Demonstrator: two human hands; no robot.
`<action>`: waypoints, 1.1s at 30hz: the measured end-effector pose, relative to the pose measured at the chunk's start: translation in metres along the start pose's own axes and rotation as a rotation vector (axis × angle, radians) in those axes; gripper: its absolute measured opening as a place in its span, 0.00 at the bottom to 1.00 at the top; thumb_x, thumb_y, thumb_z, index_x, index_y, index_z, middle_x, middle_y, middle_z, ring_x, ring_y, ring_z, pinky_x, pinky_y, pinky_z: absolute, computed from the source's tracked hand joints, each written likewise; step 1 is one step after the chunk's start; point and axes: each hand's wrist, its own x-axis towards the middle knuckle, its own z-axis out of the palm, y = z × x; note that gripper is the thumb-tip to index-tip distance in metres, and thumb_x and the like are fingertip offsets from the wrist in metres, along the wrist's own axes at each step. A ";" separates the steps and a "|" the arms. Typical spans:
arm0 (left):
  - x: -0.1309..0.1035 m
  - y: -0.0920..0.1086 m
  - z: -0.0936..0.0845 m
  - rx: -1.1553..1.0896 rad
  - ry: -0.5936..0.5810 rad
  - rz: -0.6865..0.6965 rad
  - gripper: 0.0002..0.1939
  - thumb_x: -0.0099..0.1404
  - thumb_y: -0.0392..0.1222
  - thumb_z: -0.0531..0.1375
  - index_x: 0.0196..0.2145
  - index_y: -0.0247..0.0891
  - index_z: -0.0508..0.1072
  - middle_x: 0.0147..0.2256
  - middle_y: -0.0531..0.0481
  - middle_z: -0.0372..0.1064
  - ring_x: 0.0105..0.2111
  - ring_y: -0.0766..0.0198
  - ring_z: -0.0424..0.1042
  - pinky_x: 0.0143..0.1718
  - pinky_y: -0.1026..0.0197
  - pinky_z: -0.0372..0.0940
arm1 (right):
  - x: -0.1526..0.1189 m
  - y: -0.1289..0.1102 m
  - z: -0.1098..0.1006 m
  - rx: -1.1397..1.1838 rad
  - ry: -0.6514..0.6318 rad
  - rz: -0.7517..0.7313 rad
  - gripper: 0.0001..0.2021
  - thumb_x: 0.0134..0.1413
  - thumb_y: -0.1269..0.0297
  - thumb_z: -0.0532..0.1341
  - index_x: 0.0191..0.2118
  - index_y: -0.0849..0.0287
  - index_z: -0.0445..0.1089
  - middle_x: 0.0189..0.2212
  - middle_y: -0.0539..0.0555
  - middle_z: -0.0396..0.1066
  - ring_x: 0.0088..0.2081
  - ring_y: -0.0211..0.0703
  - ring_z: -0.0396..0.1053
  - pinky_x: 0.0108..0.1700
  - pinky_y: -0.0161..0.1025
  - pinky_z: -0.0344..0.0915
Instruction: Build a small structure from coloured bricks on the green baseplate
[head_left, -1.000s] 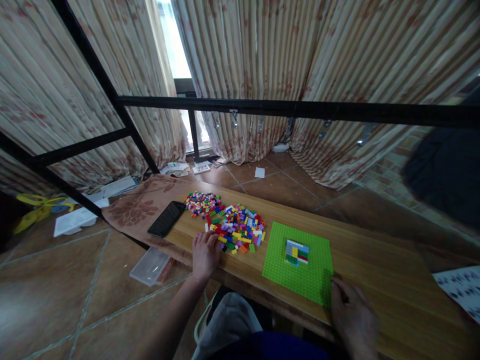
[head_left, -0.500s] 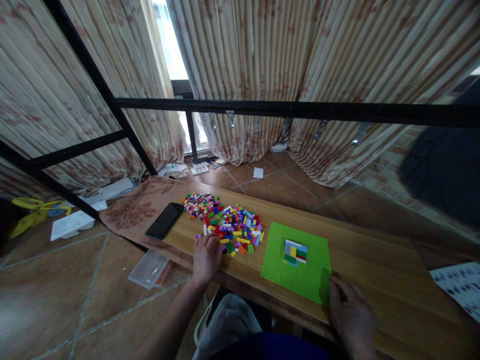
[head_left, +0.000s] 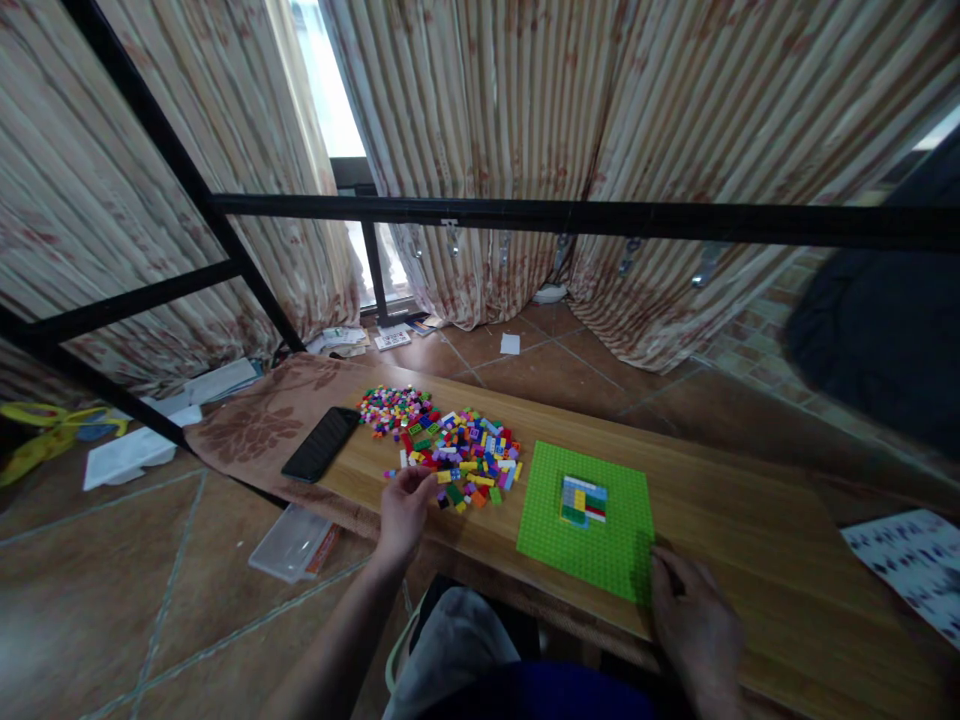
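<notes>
One small block of joined bricks (head_left: 583,500) sits on the green baseplate (head_left: 622,545), right of centre in the lower half of the frame, with studs showing on all its sides. The baseplate lies flat on the wooden table (head_left: 727,530), its lower edge near the table's front edge. Beside its lower right corner is the right hand (head_left: 697,620), fingers bent; whether they pinch the plate, I cannot tell. Left of the plate, after a narrow strip of wood, spreads the pile of loose bricks (head_left: 474,455). At its lower left edge, the left hand (head_left: 405,513) has thumb and fingertips close together near a yellow brick (head_left: 445,478); I cannot tell if they grasp something. A heap of smaller pieces (head_left: 394,408) adjoins at upper left, then a black phone (head_left: 321,445). Rightward, a wide stretch of wood runs toward the printed sheet (head_left: 911,565) at the frame's right edge.
</notes>
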 end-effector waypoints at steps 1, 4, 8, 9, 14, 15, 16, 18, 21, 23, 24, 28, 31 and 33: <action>-0.002 0.003 0.001 -0.098 -0.013 -0.077 0.13 0.48 0.40 0.66 0.31 0.34 0.71 0.26 0.52 0.71 0.27 0.66 0.72 0.31 0.64 0.67 | 0.001 0.000 0.000 0.002 -0.005 0.012 0.23 0.59 0.48 0.48 0.39 0.59 0.74 0.38 0.58 0.74 0.36 0.49 0.71 0.34 0.41 0.64; -0.013 0.010 0.004 -0.311 -0.080 -0.300 0.12 0.50 0.35 0.66 0.34 0.34 0.71 0.28 0.50 0.73 0.28 0.66 0.74 0.35 0.64 0.69 | 0.003 -0.003 -0.005 0.072 -0.017 0.070 0.24 0.58 0.47 0.48 0.39 0.60 0.74 0.38 0.60 0.74 0.37 0.50 0.71 0.36 0.42 0.64; -0.039 0.011 0.014 -0.374 -0.175 -0.519 0.09 0.55 0.31 0.64 0.36 0.34 0.72 0.30 0.49 0.74 0.27 0.68 0.74 0.35 0.65 0.70 | 0.004 -0.036 -0.023 0.340 -0.082 0.169 0.22 0.55 0.47 0.54 0.42 0.59 0.72 0.40 0.59 0.73 0.38 0.47 0.70 0.42 0.41 0.66; -0.047 0.010 0.018 -0.375 -0.192 -0.558 0.09 0.55 0.31 0.64 0.36 0.34 0.72 0.29 0.49 0.74 0.26 0.68 0.74 0.35 0.65 0.70 | 0.002 -0.050 -0.030 0.410 -0.116 0.186 0.21 0.53 0.47 0.56 0.43 0.58 0.72 0.41 0.58 0.73 0.37 0.45 0.70 0.40 0.40 0.66; -0.082 0.002 0.035 -0.417 -0.376 -0.690 0.10 0.54 0.32 0.66 0.36 0.33 0.73 0.25 0.49 0.73 0.24 0.68 0.73 0.34 0.65 0.69 | -0.011 -0.125 -0.053 0.830 -0.448 0.164 0.22 0.51 0.52 0.62 0.51 0.53 0.68 0.44 0.56 0.72 0.36 0.42 0.70 0.37 0.36 0.69; -0.087 0.002 0.037 -0.421 -0.406 -0.704 0.10 0.53 0.33 0.66 0.35 0.33 0.73 0.25 0.49 0.73 0.23 0.69 0.73 0.33 0.65 0.69 | -0.014 -0.134 -0.053 0.895 -0.513 0.181 0.23 0.51 0.53 0.62 0.53 0.53 0.67 0.42 0.55 0.73 0.36 0.42 0.70 0.37 0.36 0.69; -0.092 0.003 0.039 -0.421 -0.429 -0.711 0.10 0.53 0.33 0.67 0.34 0.33 0.74 0.25 0.49 0.73 0.23 0.69 0.73 0.32 0.66 0.68 | -0.017 -0.141 -0.053 0.949 -0.541 0.204 0.23 0.51 0.53 0.62 0.52 0.53 0.68 0.40 0.55 0.74 0.36 0.42 0.71 0.38 0.36 0.70; -0.098 0.005 0.041 -0.417 -0.463 -0.714 0.10 0.51 0.34 0.68 0.34 0.32 0.75 0.27 0.48 0.74 0.23 0.70 0.72 0.32 0.66 0.68 | -0.022 -0.147 -0.048 1.023 -0.565 0.253 0.20 0.51 0.53 0.62 0.49 0.54 0.71 0.38 0.54 0.74 0.37 0.43 0.71 0.39 0.37 0.70; -0.102 0.006 0.038 -0.425 -0.487 -0.738 0.11 0.51 0.34 0.69 0.33 0.32 0.75 0.30 0.48 0.75 0.24 0.70 0.72 0.35 0.65 0.68 | -0.030 -0.145 -0.037 1.085 -0.552 0.310 0.16 0.49 0.54 0.64 0.42 0.55 0.74 0.34 0.53 0.75 0.36 0.44 0.72 0.39 0.37 0.70; -0.104 0.002 0.034 -0.445 -0.488 -0.761 0.11 0.50 0.34 0.69 0.34 0.32 0.76 0.30 0.48 0.74 0.24 0.71 0.72 0.35 0.66 0.67 | -0.036 -0.142 -0.031 1.128 -0.555 0.333 0.15 0.48 0.54 0.65 0.41 0.56 0.75 0.30 0.52 0.74 0.34 0.44 0.72 0.37 0.37 0.70; -0.104 -0.001 0.032 -0.457 -0.488 -0.769 0.12 0.50 0.34 0.69 0.33 0.32 0.76 0.30 0.49 0.74 0.24 0.71 0.72 0.36 0.66 0.67 | -0.039 -0.141 -0.028 1.149 -0.559 0.347 0.15 0.47 0.54 0.65 0.40 0.56 0.75 0.29 0.52 0.74 0.34 0.44 0.72 0.36 0.37 0.70; -0.109 -0.019 0.028 -0.501 -0.474 -0.782 0.12 0.48 0.34 0.70 0.32 0.33 0.75 0.30 0.49 0.74 0.25 0.69 0.72 0.36 0.64 0.67 | -0.048 -0.139 -0.023 1.170 -0.545 0.422 0.17 0.48 0.52 0.64 0.40 0.57 0.75 0.29 0.54 0.75 0.34 0.46 0.73 0.36 0.37 0.70; -0.111 -0.026 0.027 -0.496 -0.440 -0.766 0.12 0.47 0.35 0.71 0.31 0.33 0.75 0.28 0.50 0.72 0.25 0.69 0.71 0.35 0.64 0.66 | -0.051 -0.138 -0.024 1.174 -0.555 0.436 0.17 0.49 0.51 0.64 0.39 0.58 0.75 0.29 0.54 0.75 0.34 0.46 0.72 0.34 0.37 0.70; -0.109 -0.023 0.026 -0.460 -0.410 -0.721 0.12 0.47 0.36 0.70 0.31 0.34 0.75 0.26 0.51 0.71 0.24 0.70 0.69 0.34 0.66 0.65 | -0.051 -0.137 -0.025 1.197 -0.577 0.434 0.17 0.49 0.50 0.63 0.39 0.57 0.74 0.29 0.54 0.74 0.33 0.45 0.72 0.34 0.37 0.71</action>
